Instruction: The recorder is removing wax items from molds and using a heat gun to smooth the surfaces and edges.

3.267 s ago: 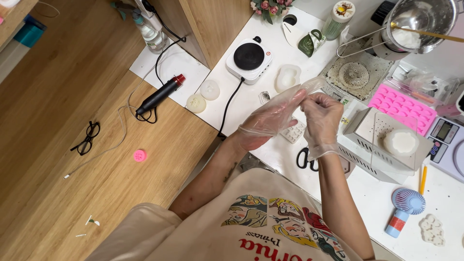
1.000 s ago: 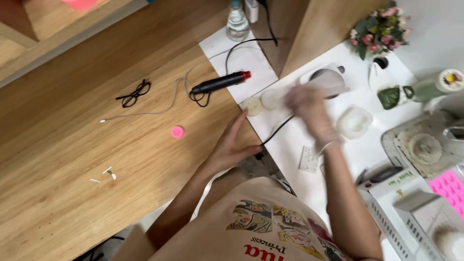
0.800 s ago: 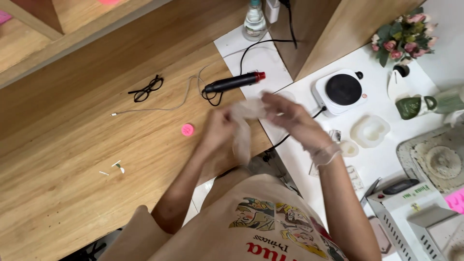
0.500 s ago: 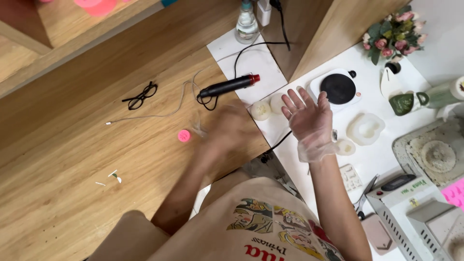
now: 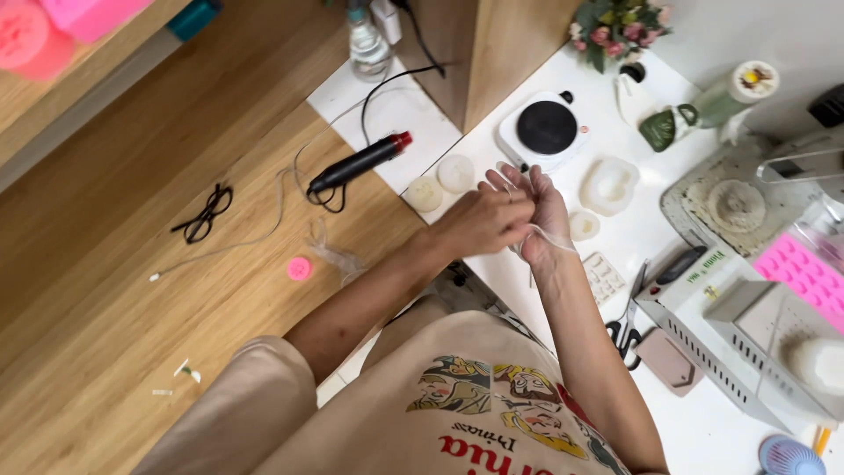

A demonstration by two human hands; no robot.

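My right hand (image 5: 538,209) is raised over the white table's (image 5: 492,264) left edge, fingers spread upward, inside a thin clear plastic glove (image 5: 552,239). My bare left hand (image 5: 479,222) presses against its palm side and pinches the glove near the wrist. A crumpled clear glove (image 5: 338,257) lies on the wooden floor to the left, beside a small pink round piece (image 5: 300,268).
A black heat gun (image 5: 356,164) with a red tip lies by the table's left edge. Round white casts (image 5: 455,173), a hot plate (image 5: 545,130), a white mould (image 5: 608,185), scissors (image 5: 626,330) and a pink mould (image 5: 804,273) are on the table. Black glasses (image 5: 204,211) lie on the floor.
My left hand has come back from over the floor to my right hand and taken hold of its glove. A crumpled glove now lies on the floor.
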